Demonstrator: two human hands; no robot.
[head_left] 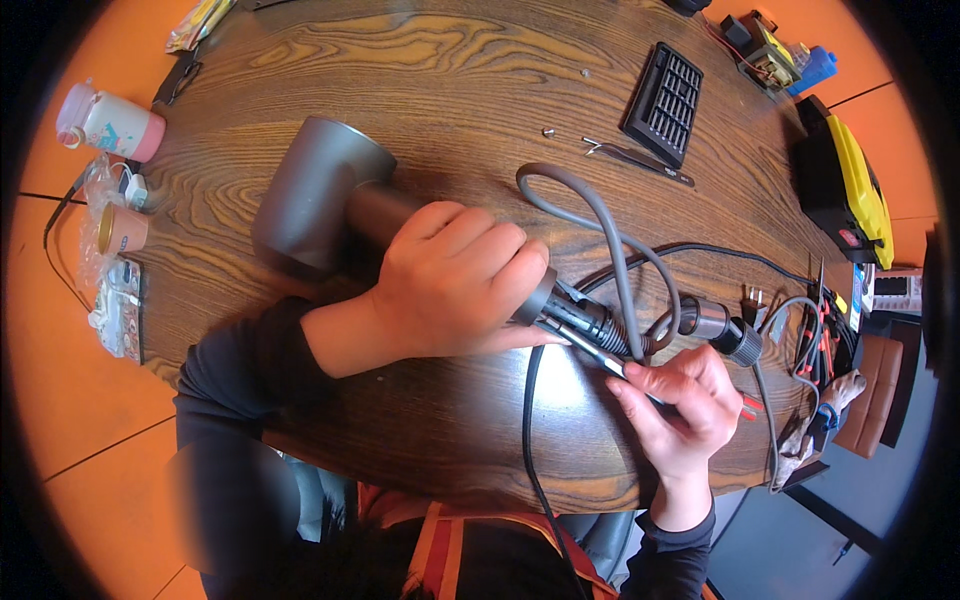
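A grey hair dryer [318, 190] lies tilted to the left, its head blurred. My left hand [455, 275] is wrapped round its handle. From the handle's lower end sticks out a black inner part [592, 318] with a ribbed cable sleeve, where the thick grey cord [612, 225] joins. My right hand [685, 405] pinches a slim silver screwdriver [598, 354], its tip against the opened handle end. My right fingers are close to the cord; whether they touch it I cannot tell.
Tweezers [640, 162] and a black bit case [663, 103] lie at the far right. A black cylindrical piece [712, 322] sits on the cord. A yellow-black toolbox [848, 188] stands at the right edge. A pink-white bottle [112, 124] and paper cup [122, 230] stand left.
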